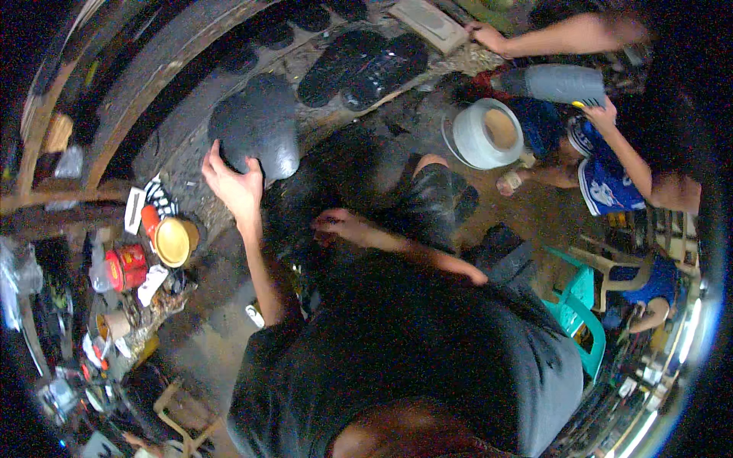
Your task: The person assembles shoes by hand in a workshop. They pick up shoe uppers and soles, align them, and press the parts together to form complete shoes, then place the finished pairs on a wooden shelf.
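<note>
A dark grey, smooth slab with rounded corners (254, 126) lies on the worn bench ahead of me, to the left. My left hand (235, 183) is at its near edge, thumb and fingers spread apart, the fingertips touching or very close to it. Beyond the slab, to its right, rest two black sole-shaped pieces (340, 69). My right hand (343, 227) is low over my dark lap, fingers pointing left. Shadow and blur hide its fingertips, so whether it holds anything is unclear.
On the left stand a yellow tub (173, 243) and a red can (125, 267) among clutter. At right are a whitish round pot (489, 136) and a green plastic chair (578, 305). Another person's hand (489, 37) touches a pale rectangular block (429, 24) at the far side.
</note>
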`<state>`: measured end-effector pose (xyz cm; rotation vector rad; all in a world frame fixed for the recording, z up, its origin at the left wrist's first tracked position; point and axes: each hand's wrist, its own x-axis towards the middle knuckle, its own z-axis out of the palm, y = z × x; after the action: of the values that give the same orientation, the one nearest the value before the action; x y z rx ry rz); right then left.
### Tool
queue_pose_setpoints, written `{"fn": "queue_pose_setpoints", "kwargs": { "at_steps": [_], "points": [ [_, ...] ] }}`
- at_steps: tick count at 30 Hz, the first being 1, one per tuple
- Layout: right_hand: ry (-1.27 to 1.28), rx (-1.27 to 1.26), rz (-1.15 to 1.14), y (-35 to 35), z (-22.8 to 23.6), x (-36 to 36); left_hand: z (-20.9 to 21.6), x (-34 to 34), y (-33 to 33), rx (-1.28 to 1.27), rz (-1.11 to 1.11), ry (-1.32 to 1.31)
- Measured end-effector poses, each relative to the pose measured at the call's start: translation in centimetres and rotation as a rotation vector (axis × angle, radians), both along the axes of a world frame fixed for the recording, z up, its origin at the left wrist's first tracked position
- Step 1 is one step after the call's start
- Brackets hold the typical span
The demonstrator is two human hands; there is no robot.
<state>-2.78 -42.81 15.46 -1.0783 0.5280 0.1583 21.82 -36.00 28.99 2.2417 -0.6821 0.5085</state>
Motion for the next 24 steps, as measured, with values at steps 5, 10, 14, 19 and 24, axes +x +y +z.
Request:
{"fn": "queue_pose_setpoints", "kwargs": {
  "at_steps": [5,10,14,19,24],
  "points": [
    [0.041,0.107,0.010,-0.6,1.2,0.2,1.7,0.2,3.1,-0.027,0.116,0.078],
    [0.108,0.173,0.031,-1.8,0.7,0.1,3.6,-2.1,5.1,-0.232,0.023,-0.003],
    [-0.185,0.122,0.190,-2.2,2.2,0.7,4.9,-5.6,5.1,-0.381,-0.106,0.081],
    [-0.364,-0.761,0.767,-5.6,17.5,2.2,10.7,-6.1,6.4,-0.599,-0.167,-0.190],
    [-1.167,-1.570,0.239,-12.9,44.6,-0.7,25.1,-1.5,12.7,-0.836,-0.079,-1.106]
  ]
}}
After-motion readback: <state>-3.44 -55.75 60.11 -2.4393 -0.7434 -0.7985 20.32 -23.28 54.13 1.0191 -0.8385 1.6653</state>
